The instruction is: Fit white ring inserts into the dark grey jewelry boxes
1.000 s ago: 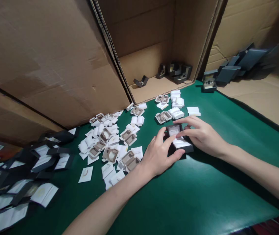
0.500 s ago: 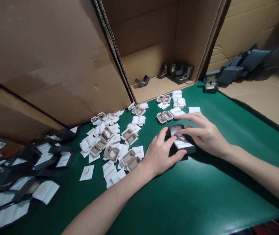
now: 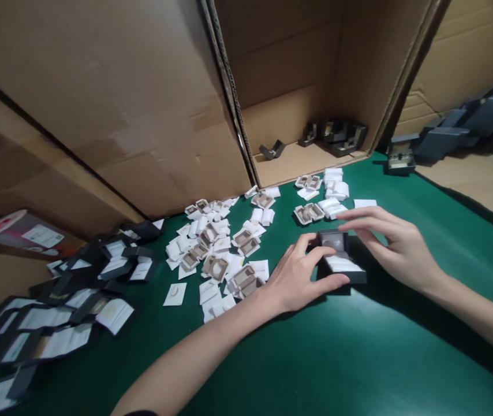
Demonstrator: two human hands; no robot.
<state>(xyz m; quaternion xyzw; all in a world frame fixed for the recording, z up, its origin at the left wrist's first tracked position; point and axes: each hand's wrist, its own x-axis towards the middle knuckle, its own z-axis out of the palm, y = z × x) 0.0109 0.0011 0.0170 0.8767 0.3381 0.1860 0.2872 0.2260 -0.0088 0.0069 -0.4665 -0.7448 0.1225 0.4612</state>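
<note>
A small dark jewelry box (image 3: 356, 277) stands on the green table with its lid raised and a white lining inside. My left hand (image 3: 301, 274) grips it from the left, thumb along the front and fingers at the lid and inside edge. To the right of the box, my right hand (image 3: 402, 248) hovers with fingers stretched out, apparently holding nothing; its fingertips are close to the lid. White inserts (image 3: 333, 207) and a brownish, opened insert (image 3: 308, 214) lie just beyond the box.
Many white and brownish inserts (image 3: 246, 242) are scattered left of my hands. Dark boxes with white linings (image 3: 112, 266) are heaped at the far left. An open cardboard carton (image 3: 290, 164) holds several dark boxes (image 3: 345, 138). More dark boxes (image 3: 443, 141) are stacked at the right.
My right hand has drawn back from the inside of the jewelry box to its right side. My left hand keeps hold of the box. The whole view has shifted left.
</note>
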